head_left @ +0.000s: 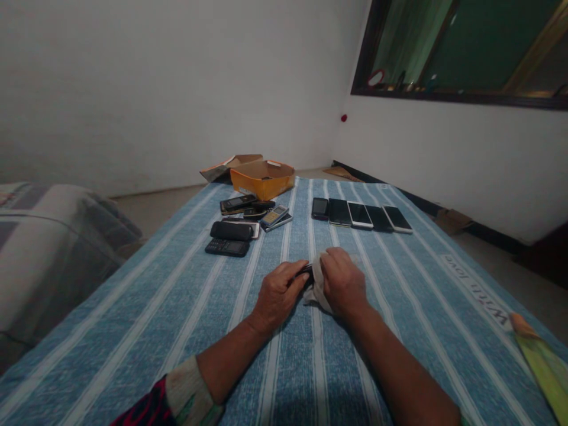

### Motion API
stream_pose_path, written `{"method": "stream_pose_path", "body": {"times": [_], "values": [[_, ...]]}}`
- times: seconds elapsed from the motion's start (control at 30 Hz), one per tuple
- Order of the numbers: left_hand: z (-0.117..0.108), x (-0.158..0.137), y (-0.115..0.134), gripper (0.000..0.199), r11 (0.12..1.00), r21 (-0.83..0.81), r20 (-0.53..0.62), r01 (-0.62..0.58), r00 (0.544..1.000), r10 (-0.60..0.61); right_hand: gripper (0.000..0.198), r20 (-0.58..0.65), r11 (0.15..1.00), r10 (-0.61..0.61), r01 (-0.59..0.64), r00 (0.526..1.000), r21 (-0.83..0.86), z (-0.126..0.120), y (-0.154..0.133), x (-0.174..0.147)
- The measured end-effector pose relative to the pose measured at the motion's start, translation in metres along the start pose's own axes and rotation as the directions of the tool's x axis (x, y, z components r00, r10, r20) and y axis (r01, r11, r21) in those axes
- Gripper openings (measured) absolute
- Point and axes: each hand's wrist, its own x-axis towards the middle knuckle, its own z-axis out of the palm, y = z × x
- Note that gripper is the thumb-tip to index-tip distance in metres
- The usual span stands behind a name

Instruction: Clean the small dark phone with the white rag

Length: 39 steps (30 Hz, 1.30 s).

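Observation:
Near the middle of the cloth-covered surface, my left hand (280, 293) pinches a small dark phone (307, 271), mostly hidden by the fingers. My right hand (342, 281) grips a whitish wiping cloth (318, 284) wrapped against the phone's right end. Beyond my hands on the right, several phones lie in a row, among them a small dark one (320, 208) and a white-framed one (360, 215). To the left, several older phones lie in a loose pile, with a black keypad phone (227, 247) nearest and a silver keypad phone (274, 216) at the pile's right.
An orange open box (262, 180) stands at the far end, its brown flap or lid (233, 165) beside it. The blue striped cloth (186, 331) covers the surface. A yellow-green item (539, 361) lies at the right edge. A covered bulky object (57, 254) stands at left.

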Motion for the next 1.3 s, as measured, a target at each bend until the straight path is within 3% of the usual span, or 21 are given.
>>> {"method": "stream_pose_path", "body": {"times": [0.2, 0.33, 0.43, 0.57, 0.93, 1.0, 1.07, 1.2, 1.3], "values": [[0.0, 0.001, 0.001, 0.027, 1.0, 0.014, 0.025, -0.023, 0.999, 0.022, 0.025, -0.045, 0.987, -0.043, 0.05, 0.998, 0.151, -0.002, -0.008, 0.003], [0.0, 0.001, 0.0, 0.026, 0.997, 0.046, 0.022, -0.066, 0.998, 0.065, 0.029, -0.119, 0.954, 0.113, -0.075, 0.986, 0.29, -0.009, 0.0, 0.005], [0.001, 0.001, -0.002, 0.026, 0.994, 0.07, 0.015, -0.083, 0.997, 0.082, 0.029, -0.146, 0.874, 0.306, -0.217, 0.941, 0.434, -0.012, 0.007, 0.007], [0.002, 0.001, -0.004, 0.027, 0.993, 0.083, 0.023, -0.087, 0.996, 0.086, 0.023, -0.08, 0.696, 0.527, -0.375, 0.846, 0.613, -0.01, 0.012, 0.008], [0.001, 0.0, -0.002, 0.028, 0.996, 0.066, 0.059, -0.051, 0.997, 0.047, 0.026, -0.015, 0.506, 0.675, -0.448, 0.738, 0.737, -0.019, 0.015, 0.015], [0.0, 0.0, -0.001, 0.029, 0.997, 0.062, 0.069, -0.042, 0.997, 0.038, 0.025, -0.02, 0.499, 0.66, -0.419, 0.751, 0.759, -0.022, 0.017, 0.014], [-0.001, 0.0, -0.001, 0.029, 0.998, 0.051, 0.082, -0.043, 0.996, 0.039, 0.025, -0.033, 0.529, 0.609, -0.374, 0.792, 0.762, -0.026, 0.016, 0.014], [-0.004, -0.001, 0.001, 0.031, 0.999, 0.019, 0.107, -0.043, 0.993, 0.041, 0.035, -0.105, 0.73, 0.396, -0.243, 0.912, 0.639, -0.031, 0.006, 0.013], [-0.005, -0.002, 0.005, 0.03, 1.0, -0.01, 0.126, -0.01, 0.992, 0.012, 0.045, -0.128, 0.843, 0.191, -0.095, 0.973, 0.529, -0.028, -0.005, 0.01]]}}
